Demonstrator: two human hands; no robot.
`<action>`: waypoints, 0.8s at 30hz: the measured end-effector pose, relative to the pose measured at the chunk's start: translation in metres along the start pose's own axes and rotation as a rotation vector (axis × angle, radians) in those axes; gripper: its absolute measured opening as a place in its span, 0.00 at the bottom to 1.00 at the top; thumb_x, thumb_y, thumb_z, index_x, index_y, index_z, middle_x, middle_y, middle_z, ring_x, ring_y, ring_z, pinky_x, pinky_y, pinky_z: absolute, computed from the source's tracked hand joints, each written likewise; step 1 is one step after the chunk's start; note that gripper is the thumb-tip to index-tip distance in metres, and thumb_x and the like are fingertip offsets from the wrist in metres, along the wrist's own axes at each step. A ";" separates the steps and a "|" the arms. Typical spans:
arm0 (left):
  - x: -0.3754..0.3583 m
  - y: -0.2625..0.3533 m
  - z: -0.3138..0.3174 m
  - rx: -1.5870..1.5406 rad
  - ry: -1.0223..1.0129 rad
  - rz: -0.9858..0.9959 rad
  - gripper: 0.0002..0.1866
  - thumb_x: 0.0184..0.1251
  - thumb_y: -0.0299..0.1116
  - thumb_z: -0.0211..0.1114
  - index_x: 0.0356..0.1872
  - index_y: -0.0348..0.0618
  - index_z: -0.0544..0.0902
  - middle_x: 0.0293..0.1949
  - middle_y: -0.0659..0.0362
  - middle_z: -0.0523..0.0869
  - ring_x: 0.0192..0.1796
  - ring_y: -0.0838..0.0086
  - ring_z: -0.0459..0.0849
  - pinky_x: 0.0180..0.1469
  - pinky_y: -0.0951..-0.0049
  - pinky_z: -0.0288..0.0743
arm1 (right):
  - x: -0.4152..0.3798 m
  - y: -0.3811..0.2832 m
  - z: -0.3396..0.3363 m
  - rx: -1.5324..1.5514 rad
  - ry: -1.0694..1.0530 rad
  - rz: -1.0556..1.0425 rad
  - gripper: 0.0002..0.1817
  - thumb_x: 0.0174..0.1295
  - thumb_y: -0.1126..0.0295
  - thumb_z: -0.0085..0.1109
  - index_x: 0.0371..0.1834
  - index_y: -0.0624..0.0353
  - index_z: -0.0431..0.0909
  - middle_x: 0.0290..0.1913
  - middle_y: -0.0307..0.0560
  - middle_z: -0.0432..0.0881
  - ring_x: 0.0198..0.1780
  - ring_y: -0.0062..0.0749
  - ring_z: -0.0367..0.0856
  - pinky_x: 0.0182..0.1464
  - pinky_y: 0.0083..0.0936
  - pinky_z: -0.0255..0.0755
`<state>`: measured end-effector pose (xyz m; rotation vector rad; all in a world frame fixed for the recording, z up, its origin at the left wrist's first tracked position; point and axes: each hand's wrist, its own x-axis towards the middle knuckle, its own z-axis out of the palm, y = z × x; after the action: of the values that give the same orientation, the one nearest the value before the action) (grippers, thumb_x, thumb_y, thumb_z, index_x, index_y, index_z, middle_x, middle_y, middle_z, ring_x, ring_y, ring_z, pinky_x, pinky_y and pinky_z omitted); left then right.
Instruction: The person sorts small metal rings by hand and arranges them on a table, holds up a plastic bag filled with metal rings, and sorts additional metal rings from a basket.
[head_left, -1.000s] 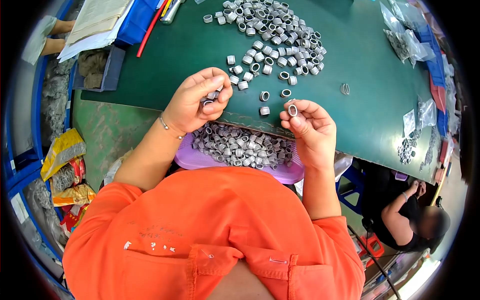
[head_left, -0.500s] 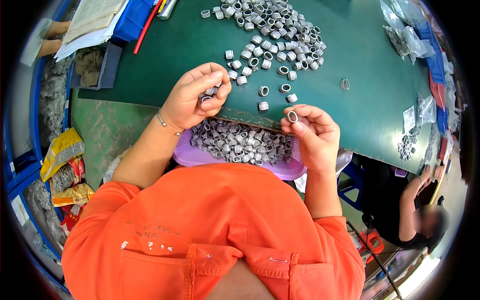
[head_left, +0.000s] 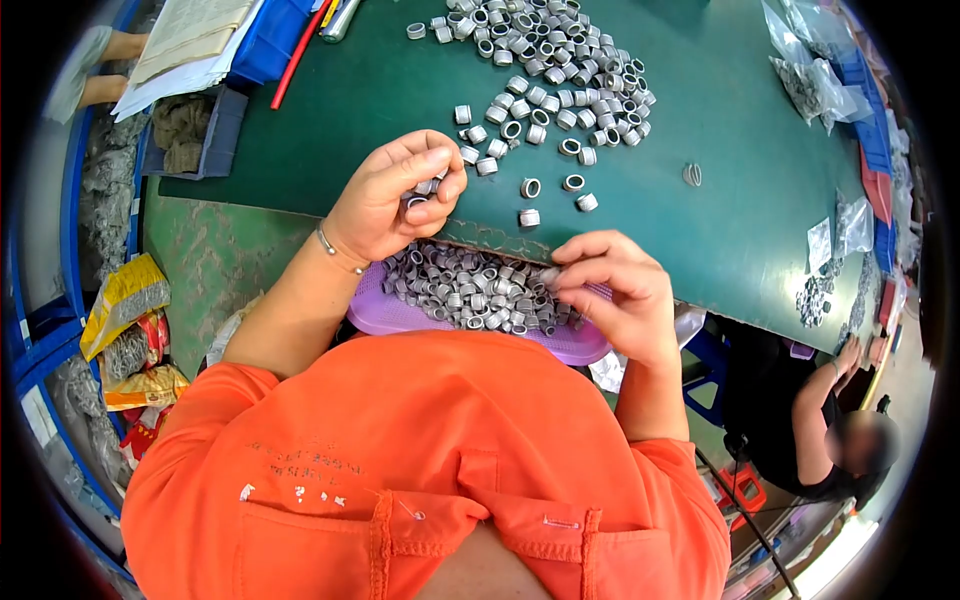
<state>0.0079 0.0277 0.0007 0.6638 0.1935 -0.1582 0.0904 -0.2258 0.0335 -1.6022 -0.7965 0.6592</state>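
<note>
Several small grey metal rings (head_left: 416, 196) sit in the curled fingers of my left hand (head_left: 395, 190), held just over the table's front edge. My right hand (head_left: 620, 295) is lower, above the right side of a purple basket (head_left: 375, 312) full of similar rings (head_left: 470, 290). Its thumb and fingertips pinch a metal ring (head_left: 549, 277), partly covered by the fingers. Between and beyond my hands, a few single rings (head_left: 530, 187) stand on the green table, in front of a large heap of rings (head_left: 560, 60).
The green table (head_left: 740, 230) runs across in front of me, its edge above the basket. Papers (head_left: 185, 45), a blue bin (head_left: 265, 50) and a red stick (head_left: 300, 55) lie at left. Plastic bags (head_left: 810, 85) are at right. Another person (head_left: 800, 420) sits at lower right.
My right hand has come down and slightly inward with the ring, from the table edge to above the basket. My left hand stays nearly still, holding its rings.
</note>
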 end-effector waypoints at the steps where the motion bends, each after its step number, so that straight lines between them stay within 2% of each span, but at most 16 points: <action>1: 0.000 0.000 0.000 0.000 0.000 -0.001 0.08 0.73 0.33 0.48 0.41 0.40 0.72 0.30 0.60 0.73 0.18 0.88 0.63 0.16 0.89 0.54 | 0.003 0.004 -0.002 -0.101 0.008 -0.090 0.08 0.46 0.84 0.64 0.29 0.62 0.81 0.40 0.46 0.80 0.41 0.32 0.79 0.40 0.23 0.73; 2: 0.000 0.000 0.000 0.001 0.000 0.000 0.08 0.73 0.33 0.48 0.41 0.40 0.72 0.30 0.60 0.73 0.18 0.88 0.63 0.16 0.89 0.54 | 0.007 0.009 -0.003 -0.203 0.017 -0.180 0.09 0.46 0.82 0.65 0.32 0.62 0.81 0.40 0.47 0.79 0.40 0.34 0.78 0.39 0.24 0.72; 4: -0.001 -0.001 0.000 0.011 0.008 0.002 0.08 0.73 0.33 0.48 0.41 0.40 0.72 0.29 0.60 0.73 0.18 0.88 0.63 0.16 0.89 0.54 | 0.016 0.013 0.006 -0.466 0.358 -0.073 0.13 0.47 0.79 0.66 0.38 0.62 0.79 0.37 0.48 0.77 0.38 0.38 0.76 0.38 0.28 0.71; 5: 0.000 -0.001 0.000 0.012 0.006 0.001 0.08 0.73 0.33 0.48 0.41 0.40 0.72 0.29 0.60 0.73 0.18 0.88 0.63 0.16 0.89 0.54 | 0.022 0.017 0.008 -0.662 0.436 -0.078 0.16 0.48 0.78 0.66 0.42 0.61 0.78 0.37 0.49 0.74 0.38 0.41 0.74 0.39 0.31 0.69; 6: -0.001 -0.001 0.001 0.007 0.012 -0.005 0.08 0.73 0.33 0.48 0.41 0.40 0.72 0.29 0.60 0.73 0.18 0.88 0.63 0.16 0.89 0.54 | 0.025 0.029 0.004 -0.752 0.406 -0.158 0.16 0.47 0.78 0.66 0.42 0.63 0.77 0.38 0.51 0.74 0.40 0.44 0.73 0.42 0.32 0.69; 9: -0.001 0.000 -0.001 0.006 0.016 -0.003 0.08 0.73 0.33 0.47 0.41 0.40 0.72 0.29 0.60 0.73 0.18 0.88 0.62 0.16 0.89 0.54 | 0.022 0.031 0.005 -0.648 0.367 -0.107 0.15 0.50 0.80 0.65 0.42 0.64 0.76 0.39 0.47 0.74 0.38 0.37 0.75 0.42 0.29 0.70; 11: -0.002 -0.001 -0.001 -0.002 0.011 -0.011 0.08 0.73 0.32 0.47 0.41 0.39 0.72 0.29 0.60 0.73 0.18 0.88 0.62 0.16 0.89 0.54 | 0.018 0.032 0.006 0.027 0.396 0.081 0.13 0.53 0.83 0.62 0.42 0.66 0.76 0.40 0.43 0.77 0.38 0.26 0.76 0.42 0.22 0.72; 12: -0.001 0.000 -0.001 -0.002 0.007 -0.012 0.08 0.73 0.32 0.47 0.41 0.39 0.72 0.29 0.60 0.73 0.18 0.88 0.62 0.16 0.89 0.54 | 0.017 0.029 0.006 0.025 0.400 0.080 0.13 0.53 0.83 0.62 0.42 0.66 0.76 0.40 0.43 0.77 0.38 0.26 0.76 0.42 0.22 0.72; 14: 0.000 0.000 -0.001 -0.001 0.001 -0.013 0.08 0.73 0.32 0.47 0.41 0.39 0.72 0.29 0.60 0.73 0.18 0.88 0.63 0.16 0.89 0.54 | 0.017 0.019 0.008 0.371 0.370 0.116 0.11 0.56 0.85 0.59 0.43 0.66 0.77 0.42 0.42 0.79 0.40 0.19 0.76 0.44 0.17 0.74; 15: 0.000 0.000 -0.001 -0.001 -0.001 -0.015 0.08 0.73 0.32 0.47 0.41 0.39 0.72 0.29 0.60 0.73 0.18 0.88 0.63 0.16 0.89 0.54 | 0.014 0.024 0.004 0.442 0.293 0.113 0.12 0.59 0.84 0.56 0.46 0.67 0.75 0.45 0.50 0.80 0.43 0.26 0.80 0.45 0.21 0.77; 16: -0.001 0.000 -0.002 -0.001 -0.004 -0.015 0.08 0.73 0.32 0.47 0.41 0.39 0.72 0.29 0.60 0.73 0.18 0.88 0.63 0.16 0.89 0.54 | 0.014 0.022 0.004 0.442 0.295 0.113 0.12 0.59 0.84 0.56 0.46 0.67 0.75 0.45 0.50 0.80 0.43 0.26 0.80 0.45 0.21 0.77; 18: -0.001 0.000 -0.002 0.001 -0.006 -0.014 0.08 0.73 0.32 0.47 0.41 0.39 0.72 0.29 0.60 0.73 0.18 0.88 0.63 0.16 0.89 0.54 | 0.014 0.016 0.003 0.844 0.254 0.222 0.11 0.62 0.82 0.53 0.48 0.67 0.73 0.46 0.57 0.80 0.44 0.34 0.83 0.47 0.27 0.80; 19: -0.001 0.000 -0.002 -0.004 -0.005 -0.014 0.08 0.73 0.32 0.47 0.41 0.39 0.72 0.29 0.60 0.73 0.18 0.88 0.63 0.16 0.89 0.54 | 0.013 0.022 0.000 0.896 0.209 0.220 0.12 0.65 0.77 0.51 0.50 0.67 0.70 0.47 0.65 0.79 0.45 0.43 0.83 0.47 0.32 0.80; 20: -0.001 0.000 -0.002 -0.010 -0.003 -0.014 0.08 0.73 0.32 0.47 0.41 0.39 0.72 0.30 0.60 0.73 0.18 0.88 0.63 0.16 0.89 0.54 | 0.012 0.025 -0.002 0.897 0.209 0.218 0.12 0.65 0.77 0.51 0.50 0.67 0.70 0.47 0.65 0.79 0.45 0.43 0.83 0.47 0.32 0.80; 22: -0.001 -0.001 -0.002 -0.001 0.001 -0.010 0.08 0.73 0.32 0.47 0.41 0.39 0.72 0.30 0.60 0.73 0.18 0.88 0.63 0.16 0.89 0.54 | 0.012 0.027 -0.003 1.152 0.096 0.238 0.12 0.66 0.74 0.50 0.50 0.66 0.69 0.46 0.67 0.79 0.45 0.48 0.83 0.47 0.34 0.80; 24: -0.001 0.000 -0.002 0.006 0.003 -0.008 0.08 0.73 0.32 0.47 0.41 0.39 0.72 0.30 0.60 0.73 0.19 0.88 0.63 0.16 0.89 0.54 | 0.011 0.029 -0.004 1.153 0.093 0.230 0.12 0.67 0.71 0.50 0.50 0.65 0.68 0.46 0.69 0.78 0.45 0.51 0.82 0.47 0.36 0.80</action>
<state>0.0063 0.0284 -0.0004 0.6689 0.1986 -0.1655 0.1039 -0.2222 0.0054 -0.6428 -0.0637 0.9565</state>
